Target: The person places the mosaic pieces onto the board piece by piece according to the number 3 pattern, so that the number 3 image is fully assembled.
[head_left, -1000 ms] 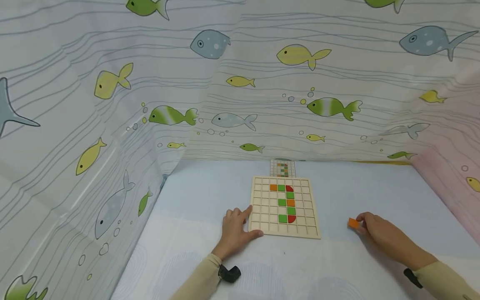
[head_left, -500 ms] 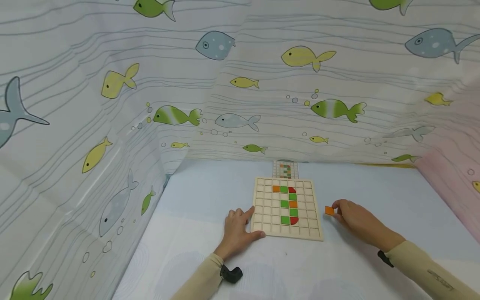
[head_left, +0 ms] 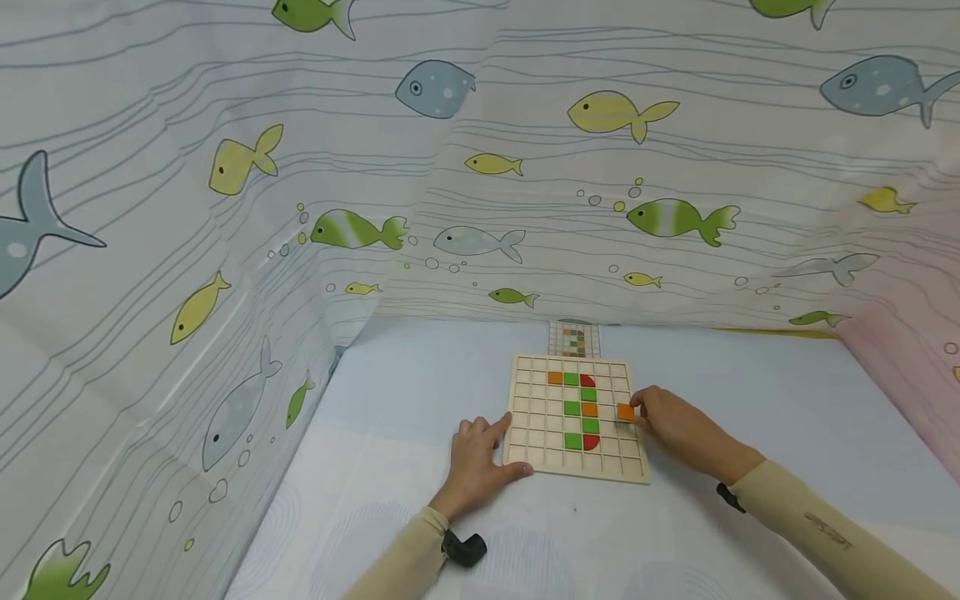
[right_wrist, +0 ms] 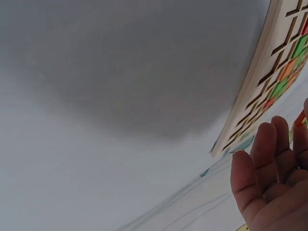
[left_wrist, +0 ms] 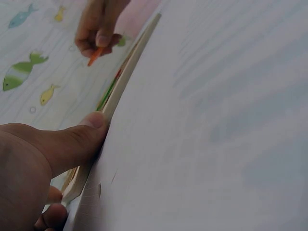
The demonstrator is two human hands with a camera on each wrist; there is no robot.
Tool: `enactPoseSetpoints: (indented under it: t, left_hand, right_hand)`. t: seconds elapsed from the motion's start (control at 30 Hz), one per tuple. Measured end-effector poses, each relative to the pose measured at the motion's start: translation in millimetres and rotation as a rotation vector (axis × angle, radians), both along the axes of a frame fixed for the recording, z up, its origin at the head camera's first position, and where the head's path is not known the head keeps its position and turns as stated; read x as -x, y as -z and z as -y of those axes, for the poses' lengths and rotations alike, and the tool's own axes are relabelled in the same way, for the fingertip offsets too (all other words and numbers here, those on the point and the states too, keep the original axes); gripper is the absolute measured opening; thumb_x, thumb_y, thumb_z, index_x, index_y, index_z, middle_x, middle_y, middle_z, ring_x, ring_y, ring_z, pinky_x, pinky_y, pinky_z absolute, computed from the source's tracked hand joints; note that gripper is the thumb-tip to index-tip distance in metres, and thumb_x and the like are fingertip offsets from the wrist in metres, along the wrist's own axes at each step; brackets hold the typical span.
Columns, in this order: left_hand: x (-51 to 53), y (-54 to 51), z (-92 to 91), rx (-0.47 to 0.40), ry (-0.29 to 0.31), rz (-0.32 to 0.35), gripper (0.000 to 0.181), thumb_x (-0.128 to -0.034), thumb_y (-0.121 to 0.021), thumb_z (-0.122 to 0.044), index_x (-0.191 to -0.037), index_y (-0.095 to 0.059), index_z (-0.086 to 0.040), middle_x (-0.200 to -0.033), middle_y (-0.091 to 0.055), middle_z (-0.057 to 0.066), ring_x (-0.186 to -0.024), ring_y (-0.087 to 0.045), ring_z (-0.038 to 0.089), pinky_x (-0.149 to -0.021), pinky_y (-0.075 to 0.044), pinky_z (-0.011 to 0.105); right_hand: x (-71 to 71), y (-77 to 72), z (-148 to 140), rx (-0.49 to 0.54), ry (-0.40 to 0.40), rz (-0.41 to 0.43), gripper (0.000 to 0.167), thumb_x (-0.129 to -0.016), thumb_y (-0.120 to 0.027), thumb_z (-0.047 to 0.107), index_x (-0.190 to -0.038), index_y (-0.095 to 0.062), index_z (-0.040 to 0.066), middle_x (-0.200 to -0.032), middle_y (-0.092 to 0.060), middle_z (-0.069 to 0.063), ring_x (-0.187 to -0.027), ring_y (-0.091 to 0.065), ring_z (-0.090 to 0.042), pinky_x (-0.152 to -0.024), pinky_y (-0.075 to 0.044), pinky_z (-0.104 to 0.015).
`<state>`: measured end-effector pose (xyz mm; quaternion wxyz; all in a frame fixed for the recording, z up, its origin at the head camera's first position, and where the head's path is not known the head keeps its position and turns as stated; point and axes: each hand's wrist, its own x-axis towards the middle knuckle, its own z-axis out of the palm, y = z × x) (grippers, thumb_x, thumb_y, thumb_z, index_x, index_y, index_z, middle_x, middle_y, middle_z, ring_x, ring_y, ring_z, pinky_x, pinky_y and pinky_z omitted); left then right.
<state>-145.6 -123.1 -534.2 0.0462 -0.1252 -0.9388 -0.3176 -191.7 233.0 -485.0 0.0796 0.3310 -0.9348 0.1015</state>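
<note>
A wooden grid board [head_left: 536,460] lies on the table, with green, orange and red tiles set in some of its squares. My left hand [head_left: 478,467] touches the board's left edge and near left corner, thumb and fingers spread. In the left wrist view the left thumb [left_wrist: 79,142] rests against the board's side. Above the board's right part, my right hand [head_left: 678,429] pinches an orange square tile [head_left: 626,412] between thumb and finger. In the right wrist view only a sliver of that tile [right_wrist: 300,118] shows, and the other fingers are extended.
Behind the board, a small pattern card [head_left: 574,340] shows a similar coloured figure on a grid. The light tablecloth [head_left: 420,383] meets a fish-print curtain [head_left: 525,200] at the back and left. A pinkish curtain [head_left: 900,358] hangs on the right.
My right hand has moved left with the orange tile, from the table right of the board to over its right columns. The left hand stays at the board's edge.
</note>
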Motion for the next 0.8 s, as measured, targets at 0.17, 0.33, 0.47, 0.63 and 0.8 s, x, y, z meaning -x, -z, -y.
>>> enactPoseSetpoints:
  t: [0.17, 0.33, 0.47, 0.63, 0.8]
  left_hand:
    - [-0.1, -0.5, 0.3, 0.003, -0.005, 0.002, 0.093, -0.0766, -0.09, -0.055, -0.152, -0.059, -0.01, -0.086, -0.043, -0.007, -0.082, -0.025, 0.011, -0.076, -0.021, 0.028]
    - [0.2, -1.3, 0.2, -0.01, -0.008, 0.014, 0.093, -0.0763, -0.091, -0.052, -0.152, -0.059, -0.008, -0.086, -0.044, -0.005, -0.082, -0.025, 0.011, -0.076, -0.021, 0.029]
    - [0.5, -1.0, 0.1, -0.008, -0.008, 0.011, 0.093, -0.076, -0.091, -0.053, -0.152, -0.059, -0.008, -0.086, -0.044, -0.005, -0.082, -0.025, 0.011, -0.076, -0.021, 0.029]
    - [0.6, -0.6, -0.3, -0.01, -0.008, 0.013, 0.093, -0.0758, -0.091, -0.053, -0.152, -0.059, -0.009, -0.086, -0.042, -0.007, -0.082, -0.025, 0.011, -0.076, -0.021, 0.028]
    - [0.4, -1.3, -0.9, -0.015, -0.008, 0.027, 0.093, -0.0762, -0.091, -0.052, -0.152, -0.059, -0.01, -0.086, -0.042, -0.007, -0.083, -0.025, 0.011, -0.076, -0.022, 0.029]
  right_hand:
    - [1.9, -0.7, 13.3, 0.012, 0.001, 0.075, 0.028, -0.101, -0.072, 0.013, -0.121, -0.056, 0.001, -0.111, -0.062, -0.005, -0.096, -0.055, -0.014, -0.082, -0.054, -0.034]
    - [1.8, -3.6, 25.9, 0.078, 0.02, 0.185, 0.023, -0.106, -0.065, 0.017, -0.123, -0.054, 0.006, -0.118, -0.06, -0.002, -0.103, -0.054, -0.014, -0.088, -0.053, -0.037]
    - [1.9, -4.4, 34.9, 0.062, -0.045, 0.118, 0.024, -0.104, -0.068, 0.017, -0.121, -0.056, 0.005, -0.118, -0.061, -0.005, -0.101, -0.056, -0.015, -0.087, -0.055, -0.036]
    - [2.7, -0.8, 44.7, 0.071, -0.091, 0.086, 0.025, -0.103, -0.069, 0.014, -0.122, -0.057, 0.004, -0.117, -0.062, -0.005, -0.101, -0.059, -0.016, -0.086, -0.056, -0.035]
    - [3.1, 4.6, 50.5, 0.079, -0.106, 0.085, 0.027, -0.1, -0.074, 0.014, -0.119, -0.057, 0.004, -0.112, -0.061, -0.003, -0.097, -0.057, -0.013, -0.084, -0.055, -0.032]
